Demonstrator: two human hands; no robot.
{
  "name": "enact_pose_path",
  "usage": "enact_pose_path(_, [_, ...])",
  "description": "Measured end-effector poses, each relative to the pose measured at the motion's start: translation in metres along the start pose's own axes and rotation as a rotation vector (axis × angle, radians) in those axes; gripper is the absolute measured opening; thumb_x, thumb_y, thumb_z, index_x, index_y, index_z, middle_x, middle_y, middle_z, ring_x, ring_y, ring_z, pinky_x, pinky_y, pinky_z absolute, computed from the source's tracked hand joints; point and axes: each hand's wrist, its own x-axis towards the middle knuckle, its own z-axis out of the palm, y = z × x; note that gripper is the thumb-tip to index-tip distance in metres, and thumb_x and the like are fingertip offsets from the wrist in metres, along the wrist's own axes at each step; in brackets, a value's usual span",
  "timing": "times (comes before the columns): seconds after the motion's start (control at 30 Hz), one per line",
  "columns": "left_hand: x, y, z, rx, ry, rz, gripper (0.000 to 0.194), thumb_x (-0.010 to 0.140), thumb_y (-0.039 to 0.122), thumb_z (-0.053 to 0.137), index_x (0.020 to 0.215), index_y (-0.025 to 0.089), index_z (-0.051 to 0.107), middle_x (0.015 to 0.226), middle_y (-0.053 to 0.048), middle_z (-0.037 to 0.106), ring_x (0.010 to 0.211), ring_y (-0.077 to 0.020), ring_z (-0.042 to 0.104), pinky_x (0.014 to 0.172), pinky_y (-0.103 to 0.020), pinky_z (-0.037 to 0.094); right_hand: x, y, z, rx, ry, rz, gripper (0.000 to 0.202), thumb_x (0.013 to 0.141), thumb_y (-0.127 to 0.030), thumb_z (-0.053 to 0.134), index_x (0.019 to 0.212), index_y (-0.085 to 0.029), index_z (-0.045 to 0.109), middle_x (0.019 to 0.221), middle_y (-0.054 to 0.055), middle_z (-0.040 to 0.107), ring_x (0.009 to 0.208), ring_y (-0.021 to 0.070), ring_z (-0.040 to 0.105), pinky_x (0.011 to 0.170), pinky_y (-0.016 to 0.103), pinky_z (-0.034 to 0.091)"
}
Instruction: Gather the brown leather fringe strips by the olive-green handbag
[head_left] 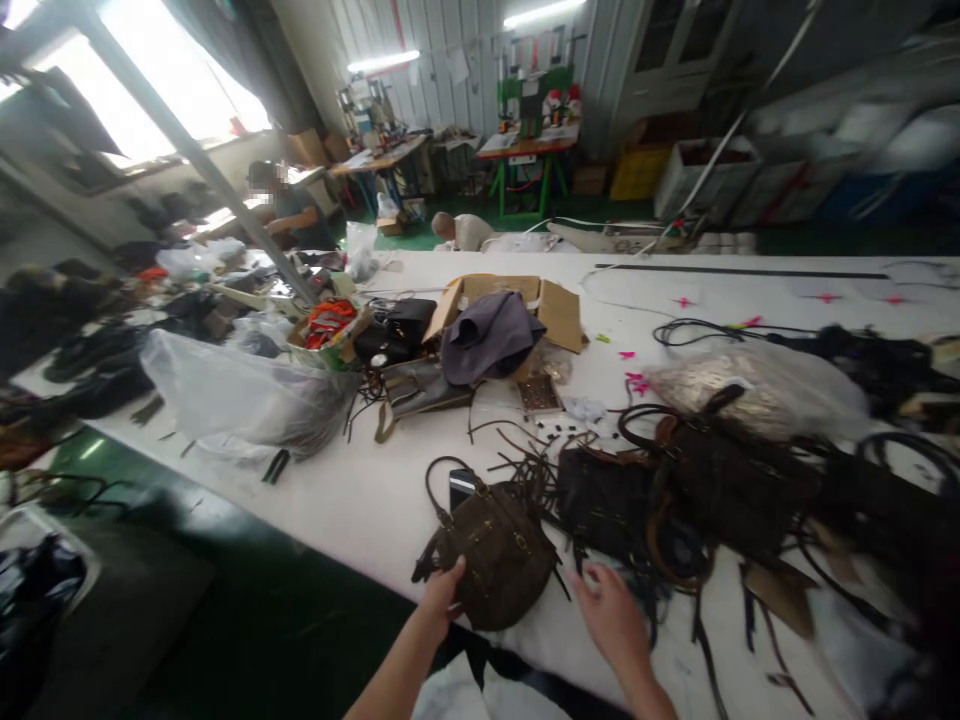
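Matt brown leather-look handbag (pixel 496 553), smooth white tabletop (pixel 360 500), glossy clear plastic bag (pixel 240 395)

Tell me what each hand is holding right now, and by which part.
The left hand grips the small dark brown handbag at its lower left edge. The right hand is open beside the bag, holding nothing.

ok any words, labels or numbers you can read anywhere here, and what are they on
None can be read.
Papers on the back wall: too small and blurred.
Green machine at the back: its panel is blurred.
Cardboard box on the table: no print shows.
Brown handbag under the left hand: no label shows.
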Motion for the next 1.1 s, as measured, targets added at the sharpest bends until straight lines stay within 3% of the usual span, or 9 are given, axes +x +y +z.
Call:
enact_pose_path(0.07, [-0.002, 0.003, 0.0, -0.001, 0.006, 0.016, 0.061, 0.086, 0.047, 0.08, 0.139, 0.025, 0.059, 0.137, -0.019, 0.07, 0.128, -0.0376, 0.067, 0.097, -0.047, 0.055, 0.001, -0.034, 0.041, 0.076, -0.059, 0.003, 0.062, 0.083, -0.072, 0.063, 0.121, -0.024, 0.071, 0.132, 0.019, 0.073, 0.123, 0.0414, 0.071, 0.098, 0.05, 0.059])
enact_pose_path(0.17, [-0.016, 0.016, -0.002, -0.025, -0.028, 0.094, 0.059, 0.087, 0.037, 0.082, 0.142, 0.029, 0.061, 0.141, -0.014, 0.07, 0.129, -0.0334, 0.067, 0.094, -0.041, 0.057, 0.008, -0.063, 0.077, 0.186, -0.047, 0.076, 0.053, 0.085, -0.064, 0.066, 0.115, -0.02, 0.07, 0.114, 0.02, 0.079, 0.114, 0.0436, 0.073, 0.096, 0.054, 0.059])
enact_pose_path(0.33, [-0.065, 0.058, -0.016, -0.12, -0.131, 0.255, 0.041, 0.094, 0.031, 0.078, 0.134, 0.025, 0.071, 0.148, -0.012, 0.07, 0.136, -0.0299, 0.066, 0.101, -0.033, 0.061, -0.017, -0.091, 0.081, 0.345, 0.019, 0.093, 0.042, 0.098, -0.057, 0.059, 0.121, -0.024, 0.067, 0.117, 0.014, 0.079, 0.11, 0.0348, 0.074, 0.097, 0.046, 0.059])
enact_pose_path(0.5, [-0.111, 0.113, -0.07, -0.287, 0.026, 0.252, 0.044, 0.094, 0.017, 0.074, 0.137, 0.026, 0.073, 0.128, -0.008, 0.081, 0.121, -0.0289, 0.076, 0.11, -0.044, 0.062, -0.045, -0.111, 0.082, 0.659, -0.326, -0.075, 0.045, 0.09, -0.05, 0.077, 0.128, -0.027, 0.069, 0.118, 0.006, 0.078, 0.09, 0.0249, 0.073, 0.08, 0.036, 0.058])
enact_pose_path(0.57, [-0.116, 0.13, -0.097, -0.321, 0.086, 0.271, 0.042, 0.097, 0.016, 0.068, 0.136, 0.027, 0.074, 0.126, -0.007, 0.082, 0.122, -0.0295, 0.076, 0.11, -0.047, 0.063, -0.041, -0.103, 0.085, 0.531, -0.357, -0.136, 0.044, 0.09, -0.048, 0.077, 0.128, -0.028, 0.07, 0.123, 0.006, 0.076, 0.098, 0.0251, 0.073, 0.086, 0.035, 0.058])
enact_pose_path(0.7, [-0.105, 0.15, -0.133, -0.344, 0.103, 0.303, 0.043, 0.095, 0.014, 0.066, 0.135, 0.028, 0.076, 0.127, -0.007, 0.082, 0.135, -0.0345, 0.069, 0.11, -0.052, 0.062, -0.006, -0.081, 0.089, 0.119, -0.091, -0.019, 0.056, 0.096, -0.037, 0.068, 0.147, -0.021, 0.055, 0.143, 0.017, 0.065, 0.13, 0.0342, 0.065, 0.106, 0.043, 0.053])
enact_pose_path(0.8, [-0.09, 0.157, -0.146, -0.362, 0.059, 0.292, 0.047, 0.094, 0.012, 0.066, 0.137, 0.03, 0.075, 0.129, -0.006, 0.082, 0.144, -0.0355, 0.062, 0.113, -0.054, 0.06, 0.032, -0.081, 0.089, -0.016, -0.024, 0.058, 0.069, 0.095, -0.039, 0.07, 0.155, -0.017, 0.045, 0.156, 0.024, 0.056, 0.134, 0.0377, 0.063, 0.105, 0.045, 0.051])
enact_pose_path(1.0, [-0.067, 0.155, -0.171, -0.3, -0.013, 0.279, 0.057, 0.094, 0.007, 0.066, 0.148, 0.026, 0.067, 0.133, -0.01, 0.08, 0.135, -0.0385, 0.067, 0.115, -0.063, 0.056, 0.103, -0.094, 0.083, -0.215, -0.037, 0.185, 0.024, 0.094, -0.031, 0.073, 0.113, -0.017, 0.07, 0.106, 0.017, 0.08, 0.099, 0.0294, 0.076, 0.089, 0.035, 0.053])
enact_pose_path(1.1, [-0.056, 0.151, -0.183, -0.277, -0.066, 0.248, 0.068, 0.092, 0.002, 0.069, 0.154, 0.028, 0.061, 0.139, -0.011, 0.076, 0.135, -0.0397, 0.066, 0.118, -0.066, 0.052, 0.133, -0.093, 0.075, -0.256, 0.035, 0.239, 0.02, 0.1, -0.034, 0.065, 0.107, -0.016, 0.072, 0.103, 0.019, 0.08, 0.097, 0.0279, 0.077, 0.085, 0.033, 0.052])
